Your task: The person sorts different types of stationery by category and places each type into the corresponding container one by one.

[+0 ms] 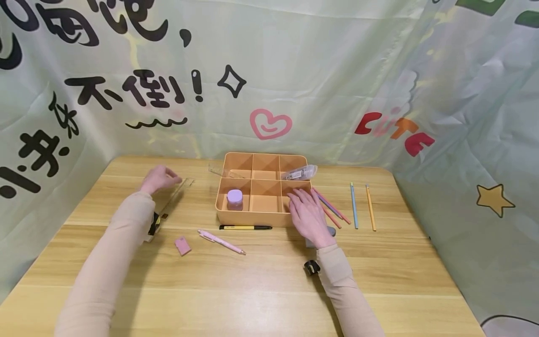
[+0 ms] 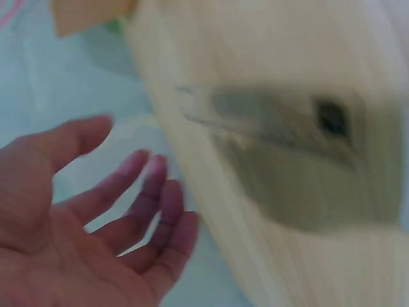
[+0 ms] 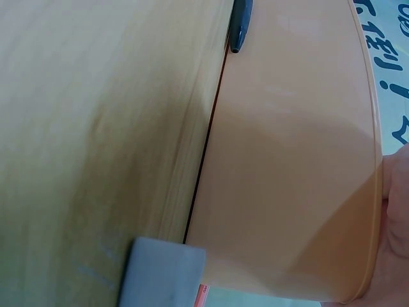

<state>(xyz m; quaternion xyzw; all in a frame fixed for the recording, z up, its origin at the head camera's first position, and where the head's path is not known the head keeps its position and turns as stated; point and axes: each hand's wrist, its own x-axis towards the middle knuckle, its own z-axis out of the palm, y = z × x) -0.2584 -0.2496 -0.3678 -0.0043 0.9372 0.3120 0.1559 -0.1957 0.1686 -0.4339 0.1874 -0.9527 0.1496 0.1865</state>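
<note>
An orange desk organizer (image 1: 252,218) with several compartments stands at the back middle of the table. My right hand (image 1: 309,215) reaches over its front right corner, fingers loosely extended into that compartment; the fingertips are partly hidden. In the right wrist view the hand (image 3: 395,233) lies along the organizer's rim. My left hand (image 1: 159,179) is raised at the left, fingers relaxed and apart, with nothing visible in it. Beside it on the table lies a long clear object (image 1: 177,195) with a dark patch, blurred in the left wrist view. A purple-lidded jar (image 1: 235,197) sits in the front left compartment.
A clear labelled item (image 1: 300,173) leans in the back right compartment, and a transparent strip (image 1: 227,172) at the back left. In front lie a yellow-black pen (image 1: 245,227), pink pen (image 1: 222,242) and pink block (image 1: 183,245). Several pencils (image 1: 354,206) lie right; a grey object (image 3: 163,272) is near the organizer.
</note>
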